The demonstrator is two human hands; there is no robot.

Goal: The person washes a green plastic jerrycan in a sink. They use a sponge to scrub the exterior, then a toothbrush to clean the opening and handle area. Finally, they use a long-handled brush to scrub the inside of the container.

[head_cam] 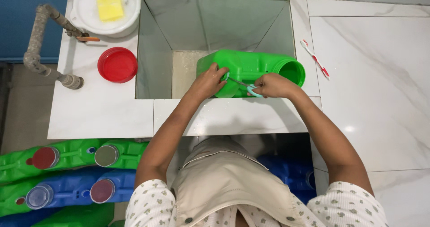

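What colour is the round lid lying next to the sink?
The round lid is bright red. It lies on the white counter left of the sink, clearest in the head view.

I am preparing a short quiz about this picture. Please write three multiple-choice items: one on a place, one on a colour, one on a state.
1. Where is the green plastic jerrycan?
A. over the square sink
B. on the floor
C. in the bowl

2. What colour is the round plastic lid on the white counter?
A. blue
B. red
C. yellow

3. The jerrycan's mouth is:
A. capped
B. open
C. taped

Answers: 1 A, both hands hold it above the sink. 2 B, plainly red. 3 B, its hollow opening shows.
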